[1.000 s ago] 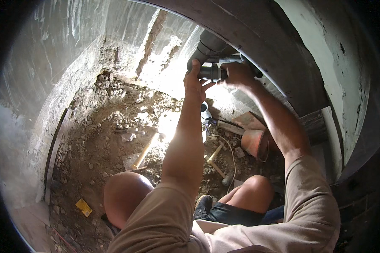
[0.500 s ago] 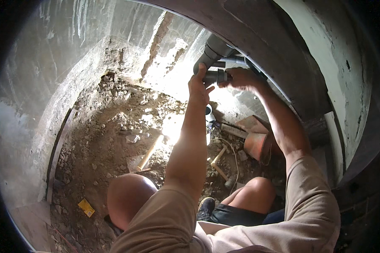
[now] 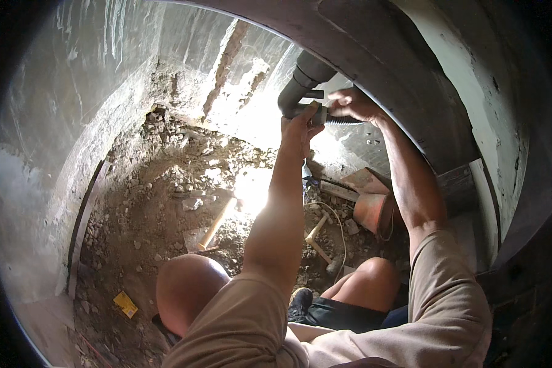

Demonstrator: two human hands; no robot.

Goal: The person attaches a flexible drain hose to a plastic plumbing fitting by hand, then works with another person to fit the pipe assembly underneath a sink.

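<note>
Now that the ribbed hose [image 3: 345, 121] meets the lower end of the grey pipe [image 3: 296, 88], prob. seating there, your L hand [image 3: 299, 127] curls round that end, w/ your R hand [image 3: 354, 105] half-open just R of it, hose grip unclear.

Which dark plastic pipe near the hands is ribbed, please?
The thin, dark corrugated plastic pipe just below the right hand; the thick, dark-grey bent plastic pipe looks smooth.

Grey wall [image 3: 110, 80], streaked white, two ragged grooves [image 3: 226, 66] near top centre. Floor [image 3: 135, 251] of brown earth strewn with rubble [image 3: 165, 132]. Harsh white light [image 3: 252, 184] glaring on wall base and floor. Dark overhang [image 3: 386, 67] across upper right; lower right corner shadowed, perhaps more masonry.
</note>
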